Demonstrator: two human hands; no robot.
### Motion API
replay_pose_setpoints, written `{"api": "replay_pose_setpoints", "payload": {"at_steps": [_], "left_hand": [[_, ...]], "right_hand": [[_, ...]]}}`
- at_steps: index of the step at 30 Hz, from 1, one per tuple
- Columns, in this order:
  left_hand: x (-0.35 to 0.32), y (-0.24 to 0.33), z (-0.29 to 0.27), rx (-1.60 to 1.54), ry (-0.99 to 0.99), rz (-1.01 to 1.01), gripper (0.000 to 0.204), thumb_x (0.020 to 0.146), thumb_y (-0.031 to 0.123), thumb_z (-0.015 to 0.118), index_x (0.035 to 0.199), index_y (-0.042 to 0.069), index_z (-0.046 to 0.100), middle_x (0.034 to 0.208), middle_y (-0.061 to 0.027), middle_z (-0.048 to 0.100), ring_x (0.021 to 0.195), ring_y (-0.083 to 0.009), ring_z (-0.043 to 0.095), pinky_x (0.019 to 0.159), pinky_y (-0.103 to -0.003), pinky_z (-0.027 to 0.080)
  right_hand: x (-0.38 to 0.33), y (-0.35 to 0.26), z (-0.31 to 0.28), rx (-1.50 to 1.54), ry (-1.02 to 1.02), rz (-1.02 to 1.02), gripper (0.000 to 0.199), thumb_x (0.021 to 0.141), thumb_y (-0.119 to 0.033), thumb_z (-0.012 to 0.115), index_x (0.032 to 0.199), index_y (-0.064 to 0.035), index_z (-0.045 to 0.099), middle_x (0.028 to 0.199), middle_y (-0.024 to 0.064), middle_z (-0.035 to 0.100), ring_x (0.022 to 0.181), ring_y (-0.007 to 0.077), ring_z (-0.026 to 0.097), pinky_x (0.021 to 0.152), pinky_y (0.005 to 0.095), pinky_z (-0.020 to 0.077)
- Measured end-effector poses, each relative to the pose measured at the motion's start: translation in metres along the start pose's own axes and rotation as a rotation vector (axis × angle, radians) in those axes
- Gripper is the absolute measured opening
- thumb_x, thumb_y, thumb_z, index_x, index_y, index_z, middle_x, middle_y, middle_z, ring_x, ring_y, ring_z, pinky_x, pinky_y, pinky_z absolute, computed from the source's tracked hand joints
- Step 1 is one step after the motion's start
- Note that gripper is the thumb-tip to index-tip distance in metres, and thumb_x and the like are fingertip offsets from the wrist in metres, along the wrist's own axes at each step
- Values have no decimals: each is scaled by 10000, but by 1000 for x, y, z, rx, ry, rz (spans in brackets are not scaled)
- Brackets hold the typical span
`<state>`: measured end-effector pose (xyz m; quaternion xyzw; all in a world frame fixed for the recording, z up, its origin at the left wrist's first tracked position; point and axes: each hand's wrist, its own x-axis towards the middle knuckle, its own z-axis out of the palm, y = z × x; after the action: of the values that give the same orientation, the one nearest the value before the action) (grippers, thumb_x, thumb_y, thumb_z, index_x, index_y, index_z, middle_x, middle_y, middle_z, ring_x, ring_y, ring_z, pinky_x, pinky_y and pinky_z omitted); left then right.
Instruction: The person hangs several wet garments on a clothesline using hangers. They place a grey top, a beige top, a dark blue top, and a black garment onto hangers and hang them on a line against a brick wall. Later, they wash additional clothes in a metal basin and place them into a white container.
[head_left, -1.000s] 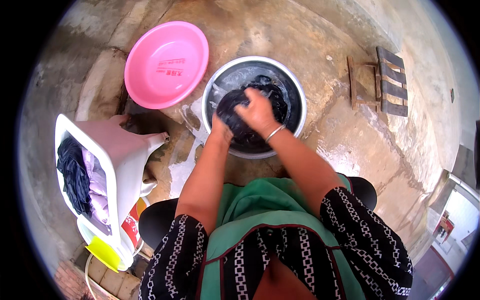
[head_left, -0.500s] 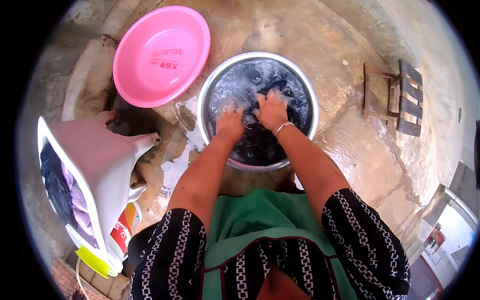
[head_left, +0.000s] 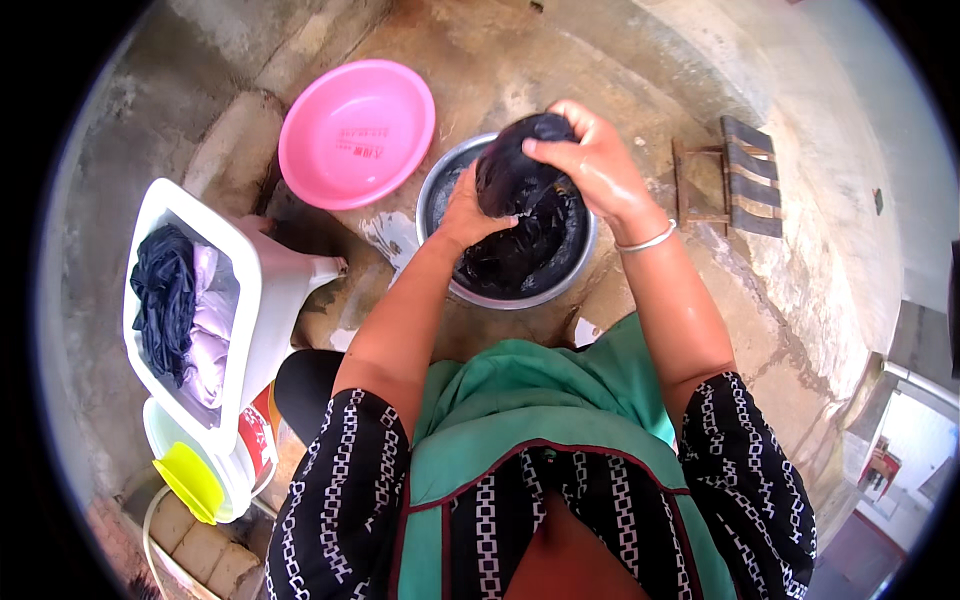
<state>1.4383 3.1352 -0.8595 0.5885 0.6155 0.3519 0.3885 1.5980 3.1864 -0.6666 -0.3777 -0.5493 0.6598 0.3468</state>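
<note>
A wet black cloth (head_left: 520, 165) is lifted between my hands over a round metal basin (head_left: 518, 303), its lower part hanging toward the water. My right hand (head_left: 598, 165), with a bracelet at the wrist, grips the cloth's upper right side, thumb on top. Lower on the left, my left hand (head_left: 472, 214) clasps the cloth's edge, its thumb across the front and its other fingers partly hidden behind. More dark fabric (head_left: 510, 255) lies in the basin. What kind of garment it is cannot be made out.
A pink plastic basin (head_left: 357, 135) stands beyond on the left. Nearer, a white tub (head_left: 275, 295) holds dark and lilac clothes (head_left: 165, 295). A bucket with a yellow-green scoop-like item (head_left: 190, 483) sits below it. On the right is a low stool (head_left: 750, 178) on wet concrete.
Both hands have come up out of the sudsy water, raising the black cloth between them. My view has shifted, so the tub's contents show more fully.
</note>
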Motion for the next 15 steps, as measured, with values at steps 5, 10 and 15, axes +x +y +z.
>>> {"api": "replay_pose_setpoints", "payload": {"at_steps": [5, 10, 15], "left_hand": [[28, 123, -38, -811, -16, 17, 511, 829, 264, 640, 1243, 12, 476, 1195, -113, 558, 1094, -203, 532, 964, -326, 406], [29, 176, -80, -1490, -164, -65, 362, 931, 279, 428, 1149, 5, 521, 1152, -130, 575, 1019, -261, 576, 920, -391, 464], [16, 215, -80, -1611, -202, -113, 351, 921, 246, 434, 1139, -20, 506, 1128, -163, 575, 1016, -282, 575, 924, -394, 465]], "right_hand": [[-29, -116, -1, 129, 33, -284, 172, 778, -14, 642, 935, 8, 573, 844, 45, 623, 765, 114, 598, 703, 249, 490], [-49, -85, -46, 252, 189, -237, 450, 757, 25, 608, 1195, -9, 508, 1106, 93, 573, 953, 170, 584, 815, 283, 483], [-38, 22, -30, -401, 221, -177, 723, 665, -78, 714, 1320, -64, 409, 1289, 101, 491, 1198, 240, 435, 978, 327, 376]]}}
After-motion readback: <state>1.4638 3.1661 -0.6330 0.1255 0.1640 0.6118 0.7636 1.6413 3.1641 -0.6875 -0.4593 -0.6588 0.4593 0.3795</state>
